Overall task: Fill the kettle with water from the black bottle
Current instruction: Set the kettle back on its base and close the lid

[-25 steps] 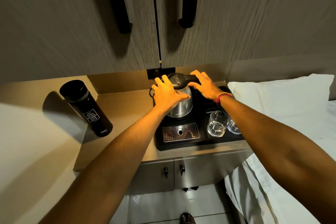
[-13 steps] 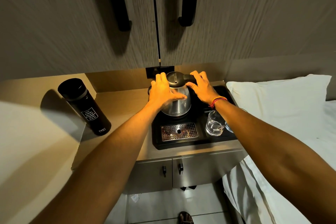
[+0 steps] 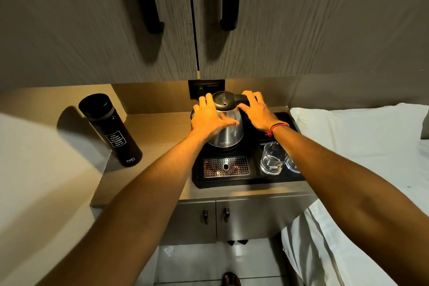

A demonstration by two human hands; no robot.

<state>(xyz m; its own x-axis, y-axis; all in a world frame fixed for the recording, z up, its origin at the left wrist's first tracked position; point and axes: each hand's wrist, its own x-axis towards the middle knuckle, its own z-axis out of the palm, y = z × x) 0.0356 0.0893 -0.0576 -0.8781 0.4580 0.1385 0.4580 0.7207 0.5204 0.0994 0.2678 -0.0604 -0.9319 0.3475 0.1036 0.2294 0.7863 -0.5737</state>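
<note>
A steel kettle [image 3: 228, 133] with a black lid and handle stands on a black tray [image 3: 253, 180] on the bedside counter. My left hand [image 3: 210, 118] lies flat against the kettle's left side, fingers spread over the body. My right hand [image 3: 257, 111] is wrapped around the black handle at the kettle's top right. The lid looks closed. The black bottle [image 3: 111, 129] with white lettering stands upright on the counter to the left, capped and apart from both hands.
A perforated metal drip grate [image 3: 226, 167] and two drinking glasses [image 3: 272, 158] sit on the tray in front of the kettle. A wall socket [image 3: 206, 88] is behind it. Cabinet doors hang overhead. A bed with a white pillow [image 3: 359, 137] borders the right.
Both hands have stayed on the kettle; only the camera view has shifted slightly. The bottle has not moved.
</note>
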